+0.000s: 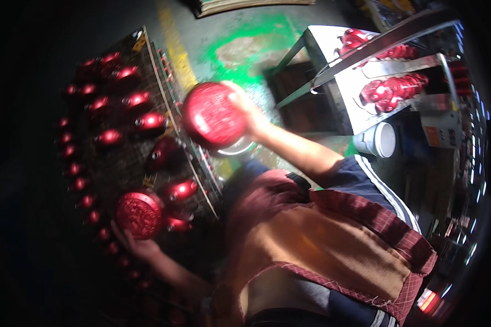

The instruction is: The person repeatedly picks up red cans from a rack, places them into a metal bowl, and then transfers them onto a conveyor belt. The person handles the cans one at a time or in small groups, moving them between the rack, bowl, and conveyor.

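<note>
My right hand (247, 111) grips the edge of a shiny red round piece (213, 115) with a patterned face, held up near the rack's right edge and a little blurred. Lower on the left, my left hand (139, 245) is closed on the lower rim of a second red round piece (139, 214), whose raised pattern shows. Several glossy red rounded pieces (151, 121) sit in rows on the dark rack (131, 163) beside my left hand. I cannot tell what exactly these pieces are.
At the right stands a white-topped table (333, 54) bearing stacks of red pieces (393, 90). A metal bar (382, 49) crosses above it. Below the table is a pale bucket (375, 140). The floor (245, 49) has green paint and a yellow line (174, 46).
</note>
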The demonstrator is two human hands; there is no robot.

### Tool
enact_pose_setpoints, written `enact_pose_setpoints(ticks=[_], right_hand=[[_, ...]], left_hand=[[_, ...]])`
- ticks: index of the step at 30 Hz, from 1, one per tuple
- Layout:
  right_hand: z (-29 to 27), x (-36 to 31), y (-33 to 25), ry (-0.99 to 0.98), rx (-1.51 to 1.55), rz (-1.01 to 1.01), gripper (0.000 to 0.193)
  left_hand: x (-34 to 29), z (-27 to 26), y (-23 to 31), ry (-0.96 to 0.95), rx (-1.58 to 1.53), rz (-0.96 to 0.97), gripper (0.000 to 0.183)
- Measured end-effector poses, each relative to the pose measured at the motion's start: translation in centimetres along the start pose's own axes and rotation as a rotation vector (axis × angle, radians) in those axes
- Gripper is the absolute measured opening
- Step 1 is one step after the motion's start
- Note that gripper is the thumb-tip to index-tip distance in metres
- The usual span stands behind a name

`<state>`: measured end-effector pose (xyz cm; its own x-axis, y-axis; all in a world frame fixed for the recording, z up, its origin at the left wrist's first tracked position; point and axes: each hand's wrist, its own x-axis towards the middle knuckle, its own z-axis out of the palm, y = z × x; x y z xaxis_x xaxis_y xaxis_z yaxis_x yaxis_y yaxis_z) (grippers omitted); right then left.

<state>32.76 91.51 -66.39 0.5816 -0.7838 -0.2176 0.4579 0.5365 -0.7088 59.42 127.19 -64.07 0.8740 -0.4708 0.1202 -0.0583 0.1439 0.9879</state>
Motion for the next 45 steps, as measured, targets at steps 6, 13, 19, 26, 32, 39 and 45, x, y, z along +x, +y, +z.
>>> enact_pose_setpoints(ticks=[6, 13, 19, 26, 32, 39, 45], right_hand=[[-5.9, -3.2, -0.2, 0.078, 0.398, 0.178, 0.051], [-8.2, -4.7, 1.2, -0.332, 1.535, 0.749, 0.072], [-8.5, -4.7, -0.3, -0.345, 1.62, 0.784, 0.071], [-8.4, -4.0, -2.3, -0.316, 1.587, 0.713, 0.063], [-9.4, -3.0, -3.7, -0.343, 1.433, 0.713, 0.065], [-10.6, -2.3, -3.7, -0.331, 1.33, 0.677, 0.062], [-11.0, -1.4, -3.4, -0.121, 1.172, 0.609, 0.051]], left_hand=[[-4.5, 14.5, -4.1, -0.355, -1.394, -0.773, 0.058], [-6.6, 26.0, -6.6, -0.359, -1.583, -1.233, 0.06], [-5.6, 29.0, -6.6, -0.391, -1.652, -1.407, 0.053], [-4.5, 30.3, -6.1, -0.483, -1.626, -1.393, 0.055], [-4.4, 31.4, -5.3, -0.494, -1.615, -1.396, 0.056], [-4.3, 31.2, -6.6, -0.498, -1.611, -1.39, 0.056], [-4.1, 30.4, -7.9, -0.572, -1.64, -1.317, 0.066]])
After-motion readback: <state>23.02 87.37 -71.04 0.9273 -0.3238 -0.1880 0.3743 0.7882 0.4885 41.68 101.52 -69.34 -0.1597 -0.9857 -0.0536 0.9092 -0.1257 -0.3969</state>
